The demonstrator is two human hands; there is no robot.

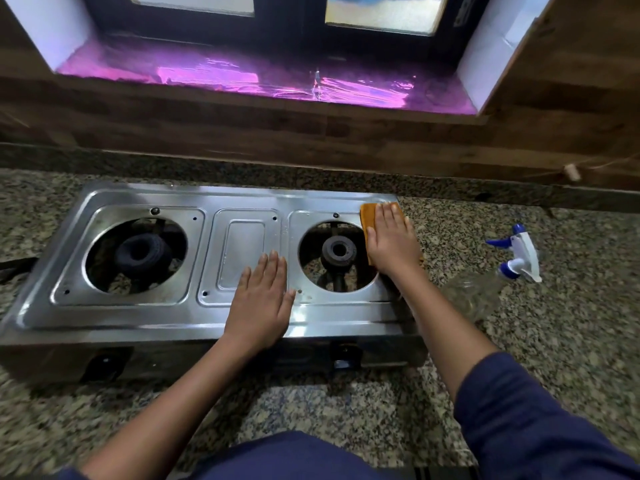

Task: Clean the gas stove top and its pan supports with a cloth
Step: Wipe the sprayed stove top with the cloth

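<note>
Granite counter (571, 323), two burners (143, 252), one cloth (367, 216)

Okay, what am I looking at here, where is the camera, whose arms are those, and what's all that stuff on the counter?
There is no machine here. This is one picture from a wide-angle camera worn on a person's head, looking forward and down, so the two arms reaching in from the bottom are that person's own.

On the speckled stone counter sits a steel two-burner gas stove. No pan supports show on it, so both burners lie exposed in their round openings.

The left hand rests flat on the stove's front middle and holds nothing. The right hand, fingers straight, presses an orange cloth onto the far right corner.

A clear spray bottle with a blue and white trigger lies on its side to the right.
</note>
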